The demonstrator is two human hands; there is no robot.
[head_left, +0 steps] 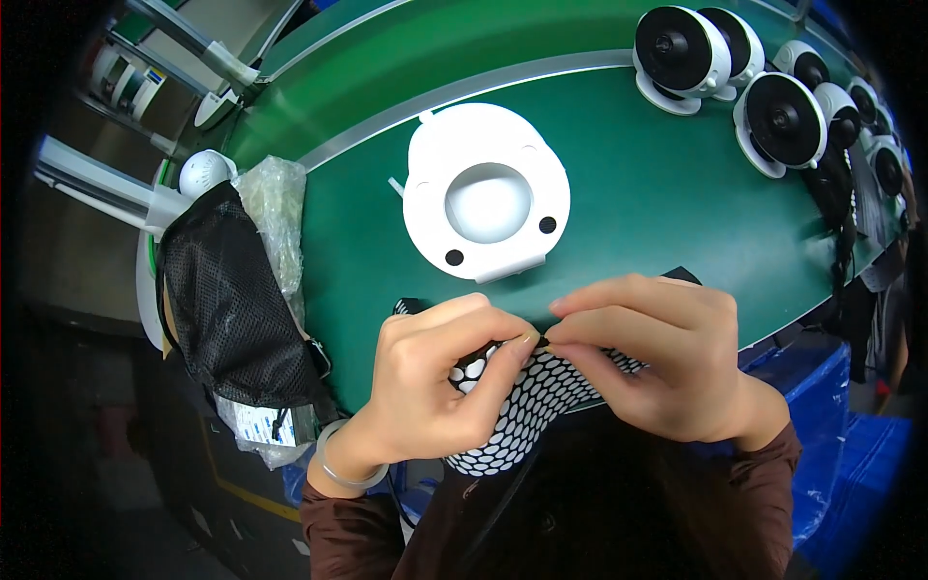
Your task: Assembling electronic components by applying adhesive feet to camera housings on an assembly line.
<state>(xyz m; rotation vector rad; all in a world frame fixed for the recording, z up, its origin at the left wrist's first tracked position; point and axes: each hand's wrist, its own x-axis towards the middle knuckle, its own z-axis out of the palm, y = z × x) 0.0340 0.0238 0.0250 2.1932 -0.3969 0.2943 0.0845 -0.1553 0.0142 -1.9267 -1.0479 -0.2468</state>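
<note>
Left hand [440, 372]: thumb and index fingertips together, clamped on the upper edge of the dotted sheet [527, 416], black with white ovals. Right hand [662, 358]: thumb and index fingertips also together, meeting the left at the same spot and pinching a small dark piece [543, 341]. The fingers cover most of this point, so whether the piece is separate or part of the sheet's edge cannot be told.

The step in hand appears to be fine separating work at the sheet's edge. Recommended practice: steady the sheet with the left hand close to the pinch; lift with the right fingertips at a low angle; pull slowly and evenly to avoid creasing. If the piece is adhesive, grip it by its rim only.

The sheet curves down toward the body, in front of the near edge of the green surface [657, 193]. Just beyond the hands, the white ring-shaped housing [425, 193] lies on the surface, with two black discs on its near side: left disc [454, 257], right disc [547, 224].

Farther out, a black mesh pouch [232, 300] lies at the left and black-fronted white units [672, 48] stand at the far right.
</note>
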